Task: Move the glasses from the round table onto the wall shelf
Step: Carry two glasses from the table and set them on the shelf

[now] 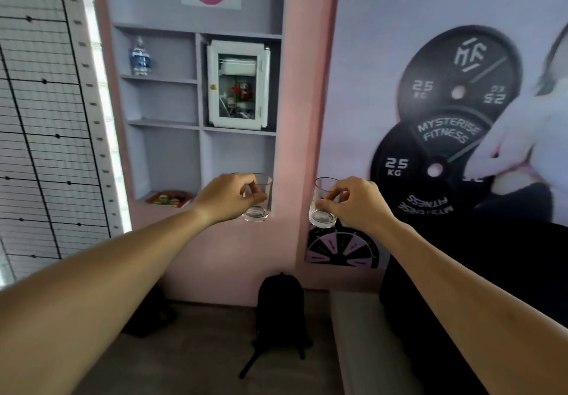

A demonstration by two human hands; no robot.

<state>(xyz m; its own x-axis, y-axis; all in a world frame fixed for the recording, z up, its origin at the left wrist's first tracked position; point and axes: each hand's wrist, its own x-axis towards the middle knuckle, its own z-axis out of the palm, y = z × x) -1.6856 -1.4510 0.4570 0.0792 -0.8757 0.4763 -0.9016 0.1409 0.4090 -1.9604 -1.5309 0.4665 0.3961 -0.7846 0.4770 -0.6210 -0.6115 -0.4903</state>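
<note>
Each hand carries a clear empty tumbler, held out toward the wall. My left hand [230,196] grips one glass [259,210] in front of the lower right compartment of the grey wall shelf [199,129]. My right hand [358,202] grips the other glass [321,213] in front of the pink wall strip, right of the shelf. Both glasses are upright and in the air, touching no surface. The round table is out of view.
The shelf holds a water bottle [140,56] at upper left, a white first-aid cabinet [238,86] at upper right and colourful booklets [169,199] at lower left. A black backpack [281,308] leans on the floor below. A fitness poster [445,102] covers the right wall.
</note>
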